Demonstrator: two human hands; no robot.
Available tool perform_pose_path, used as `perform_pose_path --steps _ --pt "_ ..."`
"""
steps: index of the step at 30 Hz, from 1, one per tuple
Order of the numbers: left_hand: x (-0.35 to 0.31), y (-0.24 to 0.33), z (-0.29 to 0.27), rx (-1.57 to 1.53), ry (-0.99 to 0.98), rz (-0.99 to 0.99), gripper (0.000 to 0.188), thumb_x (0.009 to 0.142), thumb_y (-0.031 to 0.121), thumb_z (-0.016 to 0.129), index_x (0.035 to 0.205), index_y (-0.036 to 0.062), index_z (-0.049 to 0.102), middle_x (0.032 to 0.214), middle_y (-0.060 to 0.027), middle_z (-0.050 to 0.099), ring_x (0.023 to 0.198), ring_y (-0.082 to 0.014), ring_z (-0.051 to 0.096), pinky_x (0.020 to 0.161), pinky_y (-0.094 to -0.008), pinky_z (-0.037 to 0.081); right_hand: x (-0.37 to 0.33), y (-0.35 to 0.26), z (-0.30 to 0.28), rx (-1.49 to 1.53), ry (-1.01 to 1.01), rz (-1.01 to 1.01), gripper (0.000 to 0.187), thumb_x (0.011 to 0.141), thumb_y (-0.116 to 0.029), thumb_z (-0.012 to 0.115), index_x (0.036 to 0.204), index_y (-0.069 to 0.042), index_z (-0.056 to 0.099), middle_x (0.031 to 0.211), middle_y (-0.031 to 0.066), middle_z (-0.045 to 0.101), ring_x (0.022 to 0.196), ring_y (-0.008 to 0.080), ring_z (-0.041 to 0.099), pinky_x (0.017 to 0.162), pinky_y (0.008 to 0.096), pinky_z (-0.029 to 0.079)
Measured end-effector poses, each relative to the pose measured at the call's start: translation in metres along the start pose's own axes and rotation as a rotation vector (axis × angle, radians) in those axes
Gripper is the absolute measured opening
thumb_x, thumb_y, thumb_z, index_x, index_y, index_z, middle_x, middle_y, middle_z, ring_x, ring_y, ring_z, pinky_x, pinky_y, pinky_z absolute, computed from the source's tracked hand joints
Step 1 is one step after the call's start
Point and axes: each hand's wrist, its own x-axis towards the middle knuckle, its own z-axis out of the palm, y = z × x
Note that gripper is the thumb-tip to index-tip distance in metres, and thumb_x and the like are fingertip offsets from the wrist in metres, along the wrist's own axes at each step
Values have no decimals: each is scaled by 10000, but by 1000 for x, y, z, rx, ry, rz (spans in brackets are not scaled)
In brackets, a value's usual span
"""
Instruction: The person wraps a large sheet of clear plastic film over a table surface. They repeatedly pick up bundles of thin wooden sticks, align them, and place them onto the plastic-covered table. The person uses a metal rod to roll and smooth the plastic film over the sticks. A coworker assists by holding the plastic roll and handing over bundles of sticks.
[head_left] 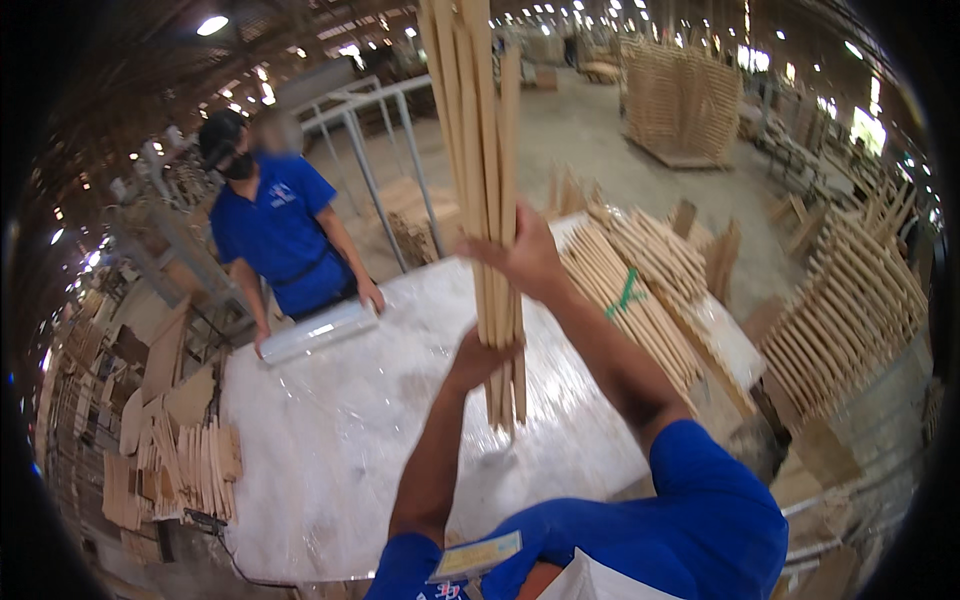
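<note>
A bundle of long, thin wooden sticks stands upright in front of me, its lower ends over the table, which is covered with clear plastic film. My left hand wraps round the bundle near its lower end. Higher up, my right hand holds the same sticks from the right side, with a digit stretched across their front; some of its fingers are hidden behind them. A few stick ends at the bottom sit at uneven heights.
Across the table, a person in a blue shirt has both hands on a roll of clear film. Stacked sticks, some with a green tie, lie at the right. More wooden parts are piled at the left, and a large stack stands far right.
</note>
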Motion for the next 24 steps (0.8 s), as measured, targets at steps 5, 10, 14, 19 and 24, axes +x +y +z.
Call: perform_pose_path --steps 5,10,14,19,24 --pt "-44 -32 -3 -120 20 -31 530 870 200 867 1291 38 589 1114 -29 665 1059 -127 637 914 -333 548 -43 42 16 201 -111 77 647 741 -282 940 1235 -27 609 1066 71 681 1002 167 657 897 335 539" --pt "-45 -1 -9 -6 75 -86 599 866 166 843 1365 20 545 1178 -56 675 1067 -148 658 953 -327 546 -63 40 23 20 -126 68 565 806 -209 886 1250 -34 584 1025 42 668 933 131 647 829 316 550" --pt "-51 3 5 -28 103 -4 635 846 163 855 1375 20 534 1225 -69 678 1134 -167 663 972 -348 551 -75 31 35 88 -69 115 670 788 -263 903 1311 -45 545 1128 64 654 1019 156 642 885 334 536" --pt "-48 16 9 -96 95 123 640 831 143 867 1370 25 543 1233 -65 678 1147 -170 661 964 -348 555 -83 24 26 176 -107 44 772 765 -313 931 1359 -42 520 1138 66 653 1048 166 637 906 342 532" --pt "-42 33 13 -63 55 92 531 833 145 868 1285 34 612 1189 -55 694 1136 -160 658 955 -345 552 -71 8 15 73 -220 -3 632 806 -114 876 1343 -8 561 1285 123 677 1185 220 678 995 393 561"
